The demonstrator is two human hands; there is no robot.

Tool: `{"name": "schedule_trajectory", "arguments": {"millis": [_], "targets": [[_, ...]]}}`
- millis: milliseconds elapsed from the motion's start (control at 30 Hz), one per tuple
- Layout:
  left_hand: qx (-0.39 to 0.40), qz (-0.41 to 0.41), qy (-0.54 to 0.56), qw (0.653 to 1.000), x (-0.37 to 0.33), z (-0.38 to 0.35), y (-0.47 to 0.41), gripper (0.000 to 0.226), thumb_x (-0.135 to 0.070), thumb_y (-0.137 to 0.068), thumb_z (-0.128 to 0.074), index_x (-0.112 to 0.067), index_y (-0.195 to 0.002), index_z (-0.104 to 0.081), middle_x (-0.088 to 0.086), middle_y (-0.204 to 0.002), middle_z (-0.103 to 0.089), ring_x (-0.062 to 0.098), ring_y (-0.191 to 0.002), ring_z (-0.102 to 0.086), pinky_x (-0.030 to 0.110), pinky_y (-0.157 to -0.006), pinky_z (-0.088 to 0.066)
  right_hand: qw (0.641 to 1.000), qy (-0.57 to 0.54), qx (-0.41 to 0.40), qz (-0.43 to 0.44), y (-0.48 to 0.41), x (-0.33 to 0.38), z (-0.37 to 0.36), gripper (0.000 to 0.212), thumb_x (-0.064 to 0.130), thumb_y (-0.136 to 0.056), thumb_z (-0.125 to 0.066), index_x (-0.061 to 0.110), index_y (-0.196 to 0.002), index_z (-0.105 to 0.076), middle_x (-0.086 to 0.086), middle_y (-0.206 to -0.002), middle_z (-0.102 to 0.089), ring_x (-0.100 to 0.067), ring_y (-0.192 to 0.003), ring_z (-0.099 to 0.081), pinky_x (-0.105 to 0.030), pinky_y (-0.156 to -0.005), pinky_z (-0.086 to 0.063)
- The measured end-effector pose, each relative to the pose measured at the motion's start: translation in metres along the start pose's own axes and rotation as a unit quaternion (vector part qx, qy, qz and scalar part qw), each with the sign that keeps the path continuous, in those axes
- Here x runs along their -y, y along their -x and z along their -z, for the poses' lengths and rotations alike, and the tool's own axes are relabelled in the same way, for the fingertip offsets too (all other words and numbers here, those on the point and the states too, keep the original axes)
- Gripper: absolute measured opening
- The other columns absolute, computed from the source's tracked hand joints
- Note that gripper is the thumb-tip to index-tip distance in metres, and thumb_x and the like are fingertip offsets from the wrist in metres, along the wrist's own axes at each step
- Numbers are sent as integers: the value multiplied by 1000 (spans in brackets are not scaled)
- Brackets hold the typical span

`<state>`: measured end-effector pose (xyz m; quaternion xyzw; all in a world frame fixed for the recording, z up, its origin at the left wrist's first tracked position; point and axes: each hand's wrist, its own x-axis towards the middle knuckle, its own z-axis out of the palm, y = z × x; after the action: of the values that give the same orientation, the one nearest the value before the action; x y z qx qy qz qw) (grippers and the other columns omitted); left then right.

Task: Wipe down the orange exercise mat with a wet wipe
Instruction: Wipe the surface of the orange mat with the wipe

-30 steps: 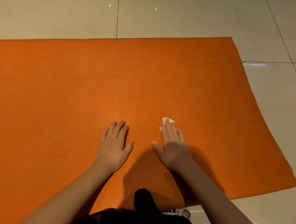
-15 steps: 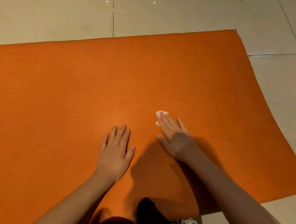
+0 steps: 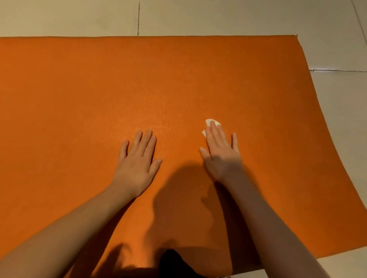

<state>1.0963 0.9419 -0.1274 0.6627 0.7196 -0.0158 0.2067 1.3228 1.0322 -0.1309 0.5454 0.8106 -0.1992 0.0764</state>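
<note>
Wiping of the orange exercise mat [image 3: 181, 85] with a wet wipe [image 3: 210, 121], seen from the head camera.

The wipe is being pressed flat against the mat, just right of frame centre, under the straight, close-set fingers of the right hand [image 3: 220, 154]; only its white edges are showing past the fingertips. The left hand [image 3: 137, 159] is being rested palm-down just left of centre, fingers extended, thumb out, holding nothing. The mat is being shown across most of the frame, lying on pale floor tiles [image 3: 68, 7]. It is judged to be light, soft and flexible, with a finely grained, grippy face, so it is best steadied by a flat palm. The wipe is judged thin, limp and prone to bunching, so it is better driven under flat fingers than pinched. No brand, label or writing is being displayed.
</note>
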Motion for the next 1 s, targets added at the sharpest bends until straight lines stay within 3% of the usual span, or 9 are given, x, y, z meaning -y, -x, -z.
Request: {"name": "schedule_trajectory", "arguments": {"millis": [100,200,300,500,600,700,767,900,1000], "targets": [[-17,0,6,1000,0,-6,5,80,-60,-89,4,-18,-156,-5,-8,-159,12,10,-146,20,37,-118,14,995,-7,-64,-71,-8,22,-13,72,51,-98,-17,10,-156,-4,-6,-163,7,-23,-151,7,-44,-117,12],[-27,-2,18,999,1,-7,2,77,-59,-92,-2,-17,-156,-9,-8,-160,8,10,-147,16,37,-118,13,999,0,1,43,-4,39,-17,87,60,-85,0,9,-155,3,-2,-157,20,-19,-147,18,-40,-117,16],[-36,-9,21,999,1,-8,3,75,-57,-93,-6,-16,-156,-13,-7,-161,4,11,-148,12,36,-117,14,992,11,-7,125,-14,12,-6,83,60,-87,-3,13,-156,-7,2,-161,8,-12,-148,10,-48,-121,4],[-77,-23,19,997,5,3,-16,69,-51,-96,-20,-9,-147,-38,8,-155,-35,23,-149,-17,49,-119,-3,989,12,-107,-103,-37,23,-9,71,50,-98,-19,8,-155,-11,-10,-163,-1,-27,-151,1,-47,-118,7],[-76,5,14,997,12,11,-42,76,-55,-93,-14,-11,-153,-26,5,-162,-20,21,-151,-6,45,-119,3,1000,14,-15,12,-34,43,-11,85,60,-87,0,9,-155,2,-9,-162,13,-25,-149,15,-39,-115,18],[-69,0,-21,997,20,8,-52,76,-55,-94,-14,-10,-154,-24,6,-162,-18,24,-151,-7,47,-119,-1,990,34,-16,136,-40,21,-3,85,60,-86,-7,12,-156,-12,-2,-163,0,-20,-151,0,-38,-116,14],[-69,-5,-44,997,22,4,-51,72,-52,-97,-17,-8,-153,-27,9,-161,-22,27,-150,-11,48,-118,-5,992,27,-64,104,-52,3,1,78,58,-90,-14,14,-155,-21,1,-162,-8,-18,-151,-9,-43,-118,7],[-80,-14,-62,995,23,5,-52,67,-48,-97,-27,-4,-147,-37,13,-154,-36,32,-144,-24,49,-113,-12,986,8,-127,-110,-68,18,4,67,45,-99,-24,9,-155,-15,-7,-164,-6,-25,-151,-4,-49,-119,3],[-103,-37,-69,992,27,9,-58,63,-47,-95,-34,-4,-139,-46,14,-144,-47,34,-135,-35,47,-105,-20,997,-3,-61,-38,-67,43,0,70,47,-102,-22,9,-155,1,-6,-162,15,-25,-149,16,-42,-117,15]]}}
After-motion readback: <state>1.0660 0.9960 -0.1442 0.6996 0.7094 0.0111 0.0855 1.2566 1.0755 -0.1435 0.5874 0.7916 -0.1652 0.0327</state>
